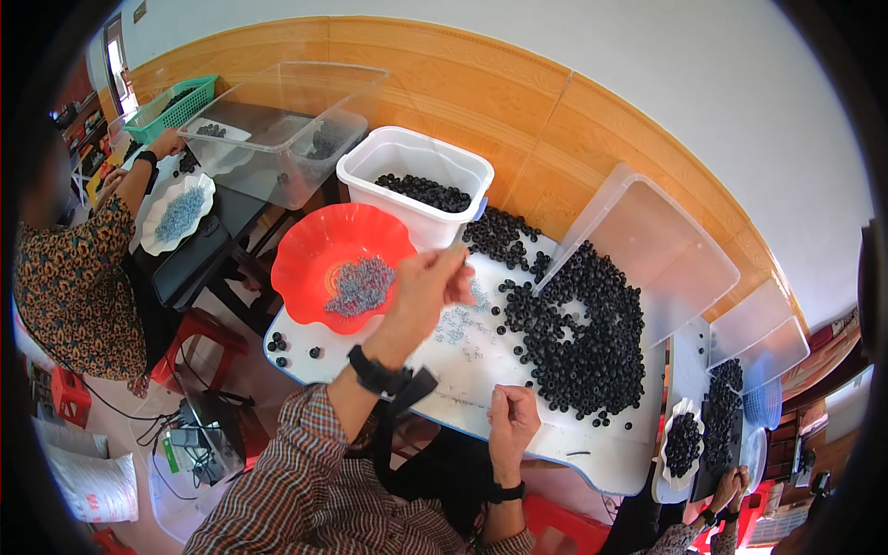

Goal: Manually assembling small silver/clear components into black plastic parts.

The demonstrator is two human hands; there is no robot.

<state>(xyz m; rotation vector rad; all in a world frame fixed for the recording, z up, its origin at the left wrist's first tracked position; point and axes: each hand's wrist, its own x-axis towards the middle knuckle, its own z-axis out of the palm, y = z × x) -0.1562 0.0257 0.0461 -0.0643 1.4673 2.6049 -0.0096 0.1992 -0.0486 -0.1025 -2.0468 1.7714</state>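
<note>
Leftmost on the white table (467, 375), a red scalloped bowl (303, 242) is holding small grey-blue pieces (361, 289); farther off, a white tub (414, 220) is holding black round parts (421, 191); the left hand (430, 287) is hovering above the table, fingers bunching narrowly, any grip too unclear to tell; the right hand (513, 425) is curling by the near edge, its contents hidden; rightward, more black round parts are lying heaped.
</note>
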